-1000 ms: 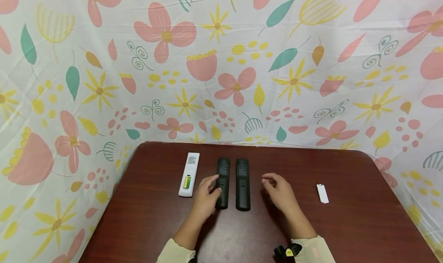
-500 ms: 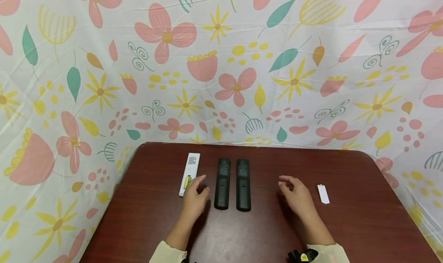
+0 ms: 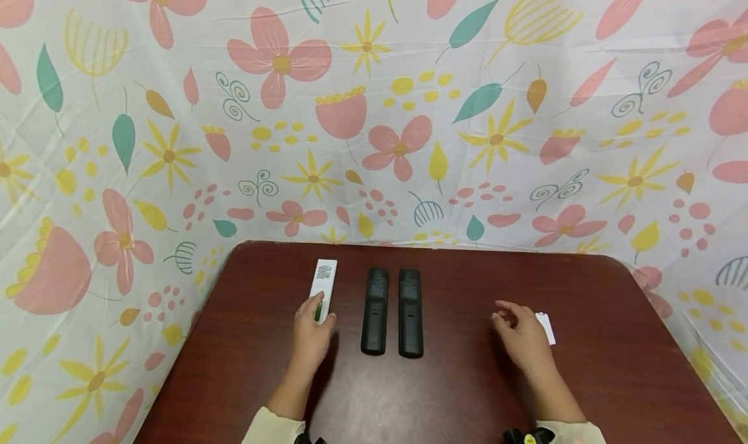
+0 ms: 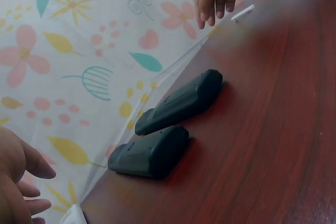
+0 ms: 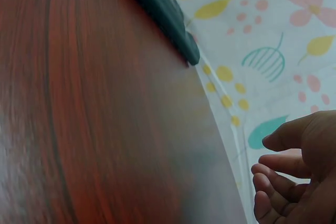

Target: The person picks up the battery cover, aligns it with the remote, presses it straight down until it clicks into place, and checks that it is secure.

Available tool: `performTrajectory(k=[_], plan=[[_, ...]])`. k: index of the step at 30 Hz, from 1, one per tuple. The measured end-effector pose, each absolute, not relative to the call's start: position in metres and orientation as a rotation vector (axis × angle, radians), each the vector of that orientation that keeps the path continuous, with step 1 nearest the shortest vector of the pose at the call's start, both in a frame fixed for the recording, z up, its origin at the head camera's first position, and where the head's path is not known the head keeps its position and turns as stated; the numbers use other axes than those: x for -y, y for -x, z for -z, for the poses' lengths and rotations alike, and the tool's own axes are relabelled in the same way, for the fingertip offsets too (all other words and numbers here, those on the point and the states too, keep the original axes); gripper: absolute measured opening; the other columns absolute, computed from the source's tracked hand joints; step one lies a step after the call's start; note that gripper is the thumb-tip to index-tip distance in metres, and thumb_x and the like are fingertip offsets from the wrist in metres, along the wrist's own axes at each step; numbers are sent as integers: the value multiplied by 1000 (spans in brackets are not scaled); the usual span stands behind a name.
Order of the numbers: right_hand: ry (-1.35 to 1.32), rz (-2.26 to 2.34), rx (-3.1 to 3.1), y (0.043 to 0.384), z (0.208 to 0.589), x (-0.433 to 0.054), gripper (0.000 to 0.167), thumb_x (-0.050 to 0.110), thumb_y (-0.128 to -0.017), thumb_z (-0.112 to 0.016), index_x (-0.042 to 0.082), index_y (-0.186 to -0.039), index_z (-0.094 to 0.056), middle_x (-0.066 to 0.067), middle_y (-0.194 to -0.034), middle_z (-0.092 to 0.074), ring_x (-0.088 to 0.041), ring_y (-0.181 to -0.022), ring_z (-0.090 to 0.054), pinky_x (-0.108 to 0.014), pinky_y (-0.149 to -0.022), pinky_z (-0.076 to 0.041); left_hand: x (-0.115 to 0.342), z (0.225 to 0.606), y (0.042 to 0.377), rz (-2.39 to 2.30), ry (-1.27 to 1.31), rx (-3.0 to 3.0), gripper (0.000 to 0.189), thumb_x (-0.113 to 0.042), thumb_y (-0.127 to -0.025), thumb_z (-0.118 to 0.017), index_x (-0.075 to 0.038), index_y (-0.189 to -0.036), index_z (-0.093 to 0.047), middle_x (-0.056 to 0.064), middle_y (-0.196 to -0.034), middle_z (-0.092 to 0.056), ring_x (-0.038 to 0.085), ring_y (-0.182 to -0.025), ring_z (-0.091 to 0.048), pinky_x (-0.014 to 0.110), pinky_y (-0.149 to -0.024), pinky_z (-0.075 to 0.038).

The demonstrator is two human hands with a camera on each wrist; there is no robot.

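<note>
My left hand (image 3: 311, 340) is over the lower half of a white remote control (image 3: 324, 280) at the table's left. Its fingers are relaxed, and in the left wrist view they spread with nothing between them. The remote lies back up; a green patch in its battery compartment (image 3: 318, 311) peeks out beside my fingers. Over on the right, my right hand (image 3: 524, 340) hovers just left of a small white battery cover (image 3: 546, 328), overlapping its edge in the head view. The right wrist view shows that hand's fingers (image 5: 278, 182) loosely bent and holding nothing.
Two black remote controls (image 3: 374, 320) lie side by side, back up, between the hands on the dark brown wooden table (image 3: 456, 392). A flower-printed cloth (image 3: 397, 197) hangs along the table's back and sides.
My left hand has moved left from the left black remote to the white remote. My right hand has moved right, away from the black remotes toward the battery cover.
</note>
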State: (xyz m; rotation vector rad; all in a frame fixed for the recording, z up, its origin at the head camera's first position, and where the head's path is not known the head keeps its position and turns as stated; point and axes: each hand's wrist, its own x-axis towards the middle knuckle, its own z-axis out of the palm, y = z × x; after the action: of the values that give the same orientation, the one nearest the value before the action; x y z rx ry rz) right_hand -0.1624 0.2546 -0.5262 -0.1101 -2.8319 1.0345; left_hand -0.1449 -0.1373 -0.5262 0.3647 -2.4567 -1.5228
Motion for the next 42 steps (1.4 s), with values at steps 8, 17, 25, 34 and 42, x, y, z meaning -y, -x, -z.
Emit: performTrajectory(k=[8,17,25,34,42], plan=[[117,-1007,2815,159,531,-272,39,19,-101,-60,-1,-134,-61,-22,-119,-63,-35,-105,-63,-42,-85,-50,143,528,144,1501,-419,2460,58,-6,-85,-70,1,-141,-56,28,-150,-47,48,-141,-40,62,-114,-34],[162,-954,2889,156,531,-289,45,25,-103,-55,-1,-140,-55,-35,-139,-46,-55,-123,-42,-67,-94,-39,151,534,148,1486,-440,2478,65,-9,-85,-73,0,-145,-51,21,-152,-47,41,-131,-51,56,-108,-41],[209,-874,2912,158,531,-303,46,23,-102,-55,-5,-139,-53,-40,-138,-41,-60,-121,-39,-68,-95,-35,159,539,152,1476,-432,2500,68,-10,-84,-72,2,-147,-48,18,-152,-48,37,-125,-56,50,-102,-46],[329,-846,2922,162,536,-319,51,24,-100,-56,-5,-141,-49,-40,-139,-38,-61,-123,-36,-67,-97,-36,164,542,155,1481,-434,2527,69,-11,-84,-72,2,-147,-48,22,-151,-48,39,-134,-51,53,-109,-42],[354,-814,3001,165,537,-331,57,25,-100,-56,-10,-143,-43,-44,-140,-36,-64,-126,-33,-69,-104,-31,166,545,157,1508,-479,2567,70,-12,-87,-71,2,-150,-45,26,-152,-45,42,-137,-47,54,-111,-40]])
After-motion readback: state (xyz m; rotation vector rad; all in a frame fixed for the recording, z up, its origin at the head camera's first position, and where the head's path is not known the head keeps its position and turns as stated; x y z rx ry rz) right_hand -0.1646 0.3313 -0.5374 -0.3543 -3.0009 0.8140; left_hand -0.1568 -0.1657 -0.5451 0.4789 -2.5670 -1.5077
